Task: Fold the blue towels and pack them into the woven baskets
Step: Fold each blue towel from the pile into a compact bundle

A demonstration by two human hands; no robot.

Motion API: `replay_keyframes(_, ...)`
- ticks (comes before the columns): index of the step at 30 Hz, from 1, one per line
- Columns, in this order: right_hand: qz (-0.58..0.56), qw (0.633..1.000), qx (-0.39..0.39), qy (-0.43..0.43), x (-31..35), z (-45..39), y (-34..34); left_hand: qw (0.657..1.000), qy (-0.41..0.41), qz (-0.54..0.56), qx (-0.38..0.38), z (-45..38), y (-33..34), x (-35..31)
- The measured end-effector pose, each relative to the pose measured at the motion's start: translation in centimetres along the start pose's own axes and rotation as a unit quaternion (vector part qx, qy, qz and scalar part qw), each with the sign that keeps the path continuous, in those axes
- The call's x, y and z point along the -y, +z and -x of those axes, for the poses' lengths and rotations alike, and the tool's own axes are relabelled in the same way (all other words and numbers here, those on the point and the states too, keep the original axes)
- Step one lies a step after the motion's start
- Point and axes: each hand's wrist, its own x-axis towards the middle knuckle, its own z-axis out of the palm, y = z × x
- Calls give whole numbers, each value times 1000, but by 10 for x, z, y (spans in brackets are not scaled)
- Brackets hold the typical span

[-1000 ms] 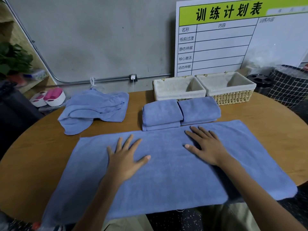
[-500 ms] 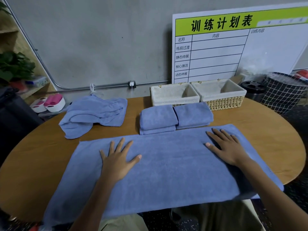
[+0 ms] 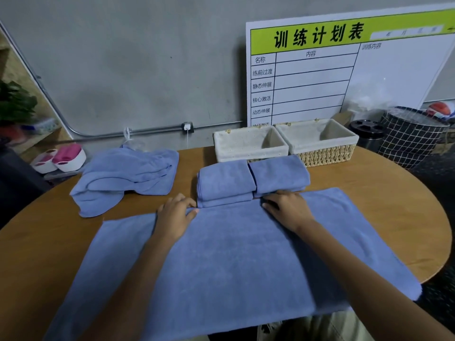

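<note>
1. Head view: since half a second ago both hands have slid from the middle of the spread towel (image 3: 234, 262) up to its far edge, and closer together.
2. The left hand (image 3: 176, 217) curls its grip over that edge; the right hand (image 3: 286, 209) does likewise, fingers tucked on the hem.
3. The spread towel lies flat on the table (image 3: 384, 212), overhanging the near side.
4. Two folded towels (image 3: 251, 180) sit just beyond, before two woven baskets (image 3: 285, 143).
5. A crumpled towel heap (image 3: 125, 175) lies far left.
</note>
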Motion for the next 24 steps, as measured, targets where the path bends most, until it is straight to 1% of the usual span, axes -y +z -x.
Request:
replay_keyframes(2,-15,1000,9,6,-1,-3,5,999,10,21,21,-3,-2,1)
replay_keyframes(4,-21,1000,13,6,-4,-5,7,999,29,12,37,-4,-4,1)
replay_keyframes(7,-29,999,35,-1,-4,-8,5,997,71,9,23,-1,-7,0)
replay_keyframes(10,-48,997,64,-3,-4,-13,3,994,99,43,-3,1,-10,-1)
replay_keyframes(14,-73,992,101,15,-3,-19,0,991,110,82,-6,4,-9,0)
replay_keyframes(17,-71,994,84,-8,-2,-18,-2,988,95,120,-4,6,-5,10)
replay_keyframes(21,-55,995,12,-85,-7,-8,-2,985,106,137,-20,12,-4,18)
replay_keyframes(23,-45,992,9,-120,-9,-2,-3,985,109,130,-29,15,-7,17)
replay_keyframes(24,-53,991,18,-122,-10,0,-6,985,109,126,-33,16,-7,17)
